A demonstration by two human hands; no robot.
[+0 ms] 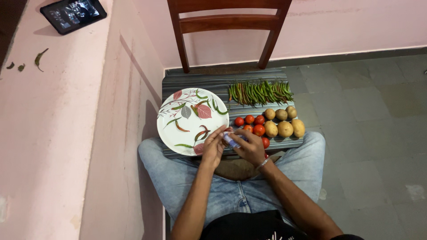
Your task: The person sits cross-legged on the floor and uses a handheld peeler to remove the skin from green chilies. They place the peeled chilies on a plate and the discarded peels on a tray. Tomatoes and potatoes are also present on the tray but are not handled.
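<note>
Both my hands meet over the front edge of a chair seat point(213, 82) covered with a striped mat. My right hand point(250, 147) grips a small white and blue object point(231, 140), perhaps a small knife or peeler. My left hand point(213, 146) touches its end, fingers curled over it, beside a white plate point(171, 129) with a leaf pattern. Several green and red chillies point(197, 108) lie on the plate. Red tomatoes point(254, 124) sit just beyond my right hand, with potatoes point(284, 128) to their right and a row of green chillies point(260, 92) behind.
The wooden chair back point(229, 22) rises at the top. A pink ledge point(44, 133) runs along the left, bearing a dark tablet point(73, 13) and a few chilli bits point(39, 58). Grey tiled floor point(369, 111) spreads to the right. My knees in jeans point(178, 178) flank the chair.
</note>
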